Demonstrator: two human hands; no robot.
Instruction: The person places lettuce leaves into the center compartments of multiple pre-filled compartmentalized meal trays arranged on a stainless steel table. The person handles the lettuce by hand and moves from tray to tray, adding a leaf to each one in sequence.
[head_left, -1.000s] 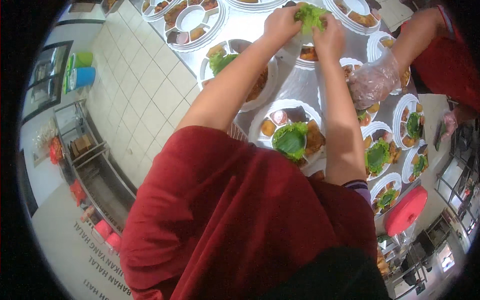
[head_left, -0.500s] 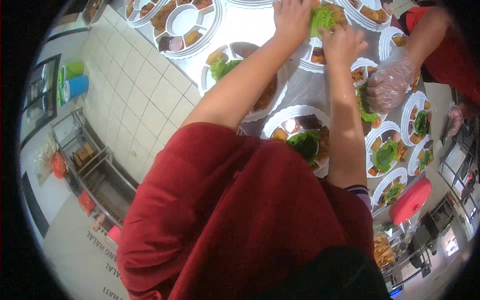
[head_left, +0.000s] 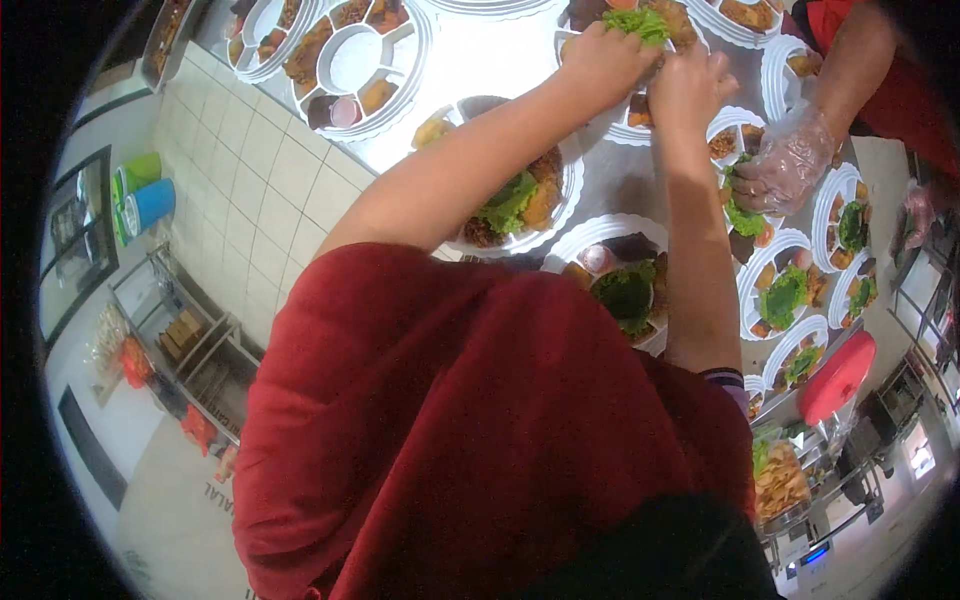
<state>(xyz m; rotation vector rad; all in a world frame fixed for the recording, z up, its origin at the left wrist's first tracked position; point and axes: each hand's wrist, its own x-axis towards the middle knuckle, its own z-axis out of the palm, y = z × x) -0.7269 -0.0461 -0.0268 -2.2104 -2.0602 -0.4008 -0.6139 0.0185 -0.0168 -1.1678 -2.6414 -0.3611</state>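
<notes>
Both my hands meet over a white compartment plate (head_left: 612, 130) at the top of the view. My left hand (head_left: 612, 66) is closed on a green lettuce leaf (head_left: 637, 24), its fingertips partly hidden by the leaf. My right hand (head_left: 692, 84) is beside it, fingers bent at the leaf's near edge. Brown fried food (head_left: 680, 22) lies on the same plate. Nearer me, a plate of food with lettuce (head_left: 512, 203) sits partly under my left forearm. Another filled plate (head_left: 622, 290) lies between my right forearm and my body.
At the right, a co-worker's gloved hand (head_left: 782, 165) touches lettuce on another plate. Several filled plates line the metal table (head_left: 632, 185). Stacked plates (head_left: 355, 62) with open centres stand at the upper left. A red round lid (head_left: 838, 378) and a bag of chips (head_left: 780, 482) are lower right.
My left hand has moved down and toward my right hand, onto the lettuce. The view has shifted slightly, and the plate under my left forearm shows more. The gloved hand remains at its plate.
</notes>
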